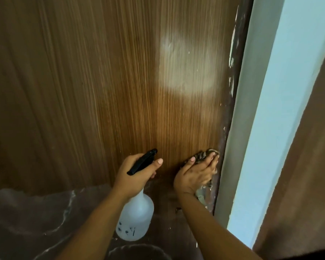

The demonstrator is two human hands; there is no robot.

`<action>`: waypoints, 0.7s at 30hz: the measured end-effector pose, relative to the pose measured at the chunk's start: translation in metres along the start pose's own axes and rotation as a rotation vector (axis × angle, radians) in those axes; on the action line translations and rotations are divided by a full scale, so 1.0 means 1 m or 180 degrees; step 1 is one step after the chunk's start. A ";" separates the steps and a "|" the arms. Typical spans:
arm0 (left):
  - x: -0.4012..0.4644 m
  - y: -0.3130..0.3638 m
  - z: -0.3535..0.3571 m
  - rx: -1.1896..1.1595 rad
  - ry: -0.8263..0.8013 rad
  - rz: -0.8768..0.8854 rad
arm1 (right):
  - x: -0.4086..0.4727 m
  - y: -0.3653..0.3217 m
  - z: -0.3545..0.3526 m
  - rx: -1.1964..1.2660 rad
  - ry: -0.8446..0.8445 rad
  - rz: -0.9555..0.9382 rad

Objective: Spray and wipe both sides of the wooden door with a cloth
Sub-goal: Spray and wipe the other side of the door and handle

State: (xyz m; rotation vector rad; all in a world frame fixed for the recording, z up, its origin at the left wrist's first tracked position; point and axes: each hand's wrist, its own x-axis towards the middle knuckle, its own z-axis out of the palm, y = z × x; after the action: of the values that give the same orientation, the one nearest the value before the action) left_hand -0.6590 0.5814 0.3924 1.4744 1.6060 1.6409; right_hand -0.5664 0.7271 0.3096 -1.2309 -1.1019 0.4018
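I see the door (pixel 101 91) filling the view from nine to one o'clock, a pale sheen at twelve. The frame (pixel 266 109) runs down at three. Marbled floor (pixel 36 212) lies at seven. My left hand (pixel 137 168) wraps the bottle (pixel 136 220) by its neck at six. My right hand (pixel 197 172) presses the cloth (pixel 203 155) flat against the door's lower edge, fingers straight, at five.

Pale blue door frame (pixel 266 109), dark marbled floor (pixel 36 218), brown curtain (pixel 308 166) rightmost.
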 end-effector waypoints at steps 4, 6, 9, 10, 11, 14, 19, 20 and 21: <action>-0.003 0.002 0.000 0.0021 0.0089 0.0042 | 0.039 -0.093 -0.002 0.0170 -0.0081 -0.0324; -0.001 0.005 -0.001 0.0099 0.0162 0.0000 | 0.077 -0.134 -0.007 0.0025 0.0039 -0.1369; 0.004 0.013 -0.006 0.0183 0.0233 0.0045 | 0.120 -0.175 -0.008 -0.0198 0.0317 -0.1997; 0.006 0.017 -0.007 0.0175 0.0253 0.0059 | 0.122 -0.176 -0.007 -0.0258 0.0376 -0.2010; 0.008 0.021 -0.008 0.0175 0.0276 0.0063 | 0.117 -0.169 -0.006 -0.0289 0.0384 -0.2016; 0.008 0.024 -0.008 0.0175 0.0336 0.0095 | 0.088 -0.113 -0.003 -0.0376 0.0295 -0.2234; -0.013 -0.012 -0.003 0.0324 -0.0214 -0.0256 | 0.057 0.012 -0.017 -0.0689 -0.0272 -0.2739; -0.021 -0.023 -0.001 0.0362 -0.0389 -0.0333 | 0.059 0.027 -0.021 -0.0712 -0.0348 -0.2626; -0.030 -0.035 0.002 0.0319 -0.0500 -0.0434 | 0.061 0.035 -0.024 -0.0727 -0.0385 -0.2516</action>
State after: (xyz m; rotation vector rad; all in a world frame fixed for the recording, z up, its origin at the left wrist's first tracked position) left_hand -0.6597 0.5659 0.3494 1.4678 1.6818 1.3541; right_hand -0.5081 0.7730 0.3075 -0.8719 -1.6640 -0.2638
